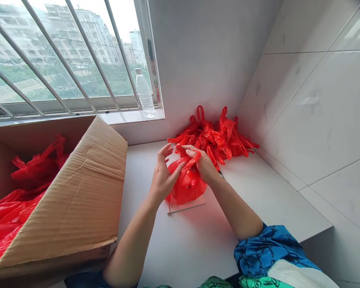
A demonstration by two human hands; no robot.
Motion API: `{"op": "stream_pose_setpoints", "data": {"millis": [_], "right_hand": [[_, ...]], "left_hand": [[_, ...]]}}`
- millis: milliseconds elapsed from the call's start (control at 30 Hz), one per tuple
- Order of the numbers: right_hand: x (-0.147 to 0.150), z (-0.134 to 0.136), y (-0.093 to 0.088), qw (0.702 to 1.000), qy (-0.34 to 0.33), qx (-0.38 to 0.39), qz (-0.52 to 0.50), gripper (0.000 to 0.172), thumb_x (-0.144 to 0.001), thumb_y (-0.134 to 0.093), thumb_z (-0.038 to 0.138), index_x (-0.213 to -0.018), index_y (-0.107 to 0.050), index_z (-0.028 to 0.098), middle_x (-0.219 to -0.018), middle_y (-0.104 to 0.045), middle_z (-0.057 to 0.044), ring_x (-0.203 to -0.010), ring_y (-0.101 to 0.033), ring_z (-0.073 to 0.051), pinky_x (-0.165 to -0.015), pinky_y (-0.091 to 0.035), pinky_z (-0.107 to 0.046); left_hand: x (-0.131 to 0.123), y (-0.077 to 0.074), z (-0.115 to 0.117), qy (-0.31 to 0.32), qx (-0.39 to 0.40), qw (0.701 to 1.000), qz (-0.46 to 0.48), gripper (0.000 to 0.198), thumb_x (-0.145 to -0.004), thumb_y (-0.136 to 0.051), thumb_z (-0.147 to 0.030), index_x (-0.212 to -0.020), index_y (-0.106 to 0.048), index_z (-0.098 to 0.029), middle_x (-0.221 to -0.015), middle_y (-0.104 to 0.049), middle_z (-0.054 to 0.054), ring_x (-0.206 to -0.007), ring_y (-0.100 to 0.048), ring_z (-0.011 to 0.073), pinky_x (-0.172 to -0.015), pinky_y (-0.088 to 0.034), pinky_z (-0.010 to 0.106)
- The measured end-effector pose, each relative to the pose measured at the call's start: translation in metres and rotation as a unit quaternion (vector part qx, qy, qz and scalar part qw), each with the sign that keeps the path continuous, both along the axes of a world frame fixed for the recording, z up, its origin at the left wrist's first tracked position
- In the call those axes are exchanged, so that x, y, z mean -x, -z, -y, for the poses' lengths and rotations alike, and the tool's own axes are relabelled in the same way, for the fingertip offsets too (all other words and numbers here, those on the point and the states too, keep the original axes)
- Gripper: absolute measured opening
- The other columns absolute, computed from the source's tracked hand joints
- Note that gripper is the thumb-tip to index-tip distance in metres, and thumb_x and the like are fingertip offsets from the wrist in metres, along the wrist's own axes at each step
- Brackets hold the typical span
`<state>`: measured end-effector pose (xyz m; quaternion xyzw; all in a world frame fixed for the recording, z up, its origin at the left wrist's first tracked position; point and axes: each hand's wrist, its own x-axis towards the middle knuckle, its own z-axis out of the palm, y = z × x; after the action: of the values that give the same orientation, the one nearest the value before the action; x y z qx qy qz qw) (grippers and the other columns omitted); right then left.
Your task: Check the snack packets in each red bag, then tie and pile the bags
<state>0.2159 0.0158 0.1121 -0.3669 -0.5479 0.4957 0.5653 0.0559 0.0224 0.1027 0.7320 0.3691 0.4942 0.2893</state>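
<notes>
A filled red plastic bag (188,188) rests on a thin flat board (187,206) on the white tabletop (180,244). My right hand (201,163) grips the gathered top of this bag, its fingers closed round the twisted handles. At the bag's left side is my left hand (165,171), fingers spread and thumb reaching toward the neck of the bag. What the bag contains is hidden by the red plastic.
Behind my hands lies a heap of red plastic bags (216,136) against the wall corner. To the left stands an open cardboard box (75,196) with more red bags (37,170) inside. A clear water bottle (144,94) stands on the sill of the barred window.
</notes>
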Motion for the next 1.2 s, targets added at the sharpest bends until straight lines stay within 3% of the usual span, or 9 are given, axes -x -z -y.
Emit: {"op": "stream_pose_setpoints", "data": {"millis": [133, 333, 467, 600, 700, 767, 933, 1067, 1200], "right_hand": [[-0.008, -0.004, 0.002, 0.999, 0.034, 0.006, -0.011, 0.041, -0.09, -0.049, 0.044, -0.123, -0.064, 0.025, -0.087, -0.067, -0.001, -0.051, -0.048, -0.01, -0.049, -0.039, -0.024], [-0.011, -0.005, 0.003, 0.997, 0.073, -0.007, 0.009, 0.042, -0.093, -0.05, 0.046, -0.126, -0.062, 0.024, -0.072, -0.061, 0.002, -0.051, -0.047, -0.01, -0.05, -0.039, -0.024], [-0.016, 0.005, -0.006, 0.997, 0.04, -0.033, 0.064, 0.048, -0.09, -0.061, 0.049, -0.131, -0.059, 0.025, -0.09, -0.067, -0.002, -0.07, -0.06, -0.014, -0.061, -0.048, -0.026], [-0.028, 0.007, -0.01, 0.992, 0.003, -0.051, 0.114, 0.062, -0.082, -0.074, 0.044, -0.139, -0.052, 0.032, -0.138, -0.056, -0.004, -0.111, -0.061, -0.02, -0.095, -0.051, -0.035], [-0.031, -0.001, -0.002, 0.996, 0.032, -0.048, 0.073, 0.053, -0.085, -0.071, 0.045, -0.133, -0.057, 0.03, -0.137, -0.059, -0.004, -0.111, -0.063, -0.02, -0.1, -0.05, -0.038], [-0.027, -0.008, 0.005, 0.998, 0.044, -0.029, 0.023, 0.045, -0.087, -0.066, 0.049, -0.127, -0.061, 0.028, -0.132, -0.063, -0.005, -0.104, -0.066, -0.019, -0.094, -0.054, -0.038], [-0.011, -0.005, 0.01, 0.998, 0.034, -0.03, 0.033, 0.044, -0.09, -0.062, 0.049, -0.128, -0.06, 0.026, -0.132, -0.063, -0.005, -0.118, -0.06, -0.021, -0.099, -0.051, -0.036], [-0.003, 0.005, 0.006, 0.985, -0.059, -0.067, 0.148, 0.069, -0.081, -0.074, 0.052, -0.141, -0.05, 0.027, -0.136, -0.058, -0.007, -0.129, -0.052, -0.025, -0.109, -0.043, -0.041], [0.005, 0.002, 0.014, 0.978, 0.032, -0.125, 0.166, 0.046, -0.09, -0.059, 0.059, -0.119, -0.067, 0.025, -0.115, -0.067, -0.006, -0.121, -0.055, -0.026, -0.11, -0.04, -0.043]], "left_hand": [[0.005, -0.001, -0.001, 0.143, 0.158, 0.977, -0.02, 0.055, -0.1, -0.036, -0.054, -0.147, -0.034, -0.025, -0.109, -0.067, 0.008, -0.095, -0.065, 0.0203, -0.084, -0.052, 0.036], [0.003, -0.005, 0.006, 0.15, 0.102, 0.973, -0.141, 0.031, -0.088, -0.06, -0.051, -0.088, -0.067, -0.02, -0.082, -0.067, 0.003, -0.078, -0.061, 0.0196, -0.081, -0.05, 0.035], [0.003, 0.0, 0.0, 0.168, 0.231, 0.955, 0.081, 0.033, -0.093, -0.054, -0.047, -0.087, -0.067, -0.018, -0.091, -0.071, 0.006, -0.088, -0.065, 0.0208, -0.08, -0.051, 0.031], [0.006, 0.002, -0.012, 0.12, 0.31, 0.867, 0.371, 0.021, -0.086, -0.067, -0.039, -0.088, -0.064, -0.018, -0.08, -0.067, 0.003, -0.084, -0.066, 0.0184, -0.082, -0.052, 0.03], [0.004, 0.005, -0.016, 0.086, 0.312, 0.815, 0.48, 0.019, -0.083, -0.071, -0.033, -0.087, -0.062, -0.017, -0.071, -0.058, -0.001, -0.075, -0.064, 0.0148, -0.083, -0.053, 0.031], [0.001, 0.007, -0.015, 0.077, 0.311, 0.808, 0.495, 0.018, -0.084, -0.07, -0.032, -0.087, -0.062, -0.017, -0.066, -0.05, -0.004, -0.065, -0.057, 0.0107, -0.078, -0.054, 0.028], [-0.007, 0.015, -0.006, 0.119, 0.279, 0.883, 0.357, 0.026, -0.091, -0.061, -0.042, -0.083, -0.059, -0.018, -0.057, -0.031, -0.008, -0.048, -0.03, 0.0064, -0.057, -0.043, 0.02], [-0.005, 0.023, -0.005, 0.111, 0.143, 0.976, 0.119, 0.032, -0.093, -0.052, -0.039, -0.069, -0.052, -0.018, -0.059, -0.039, -0.004, -0.054, -0.035, 0.0096, -0.056, -0.037, 0.023], [-0.002, 0.022, -0.004, 0.082, 0.085, 0.993, -0.027, 0.022, -0.089, -0.057, -0.031, -0.071, -0.052, -0.018, -0.064, -0.049, -0.002, -0.058, -0.039, 0.0102, -0.056, -0.031, 0.023]]}}
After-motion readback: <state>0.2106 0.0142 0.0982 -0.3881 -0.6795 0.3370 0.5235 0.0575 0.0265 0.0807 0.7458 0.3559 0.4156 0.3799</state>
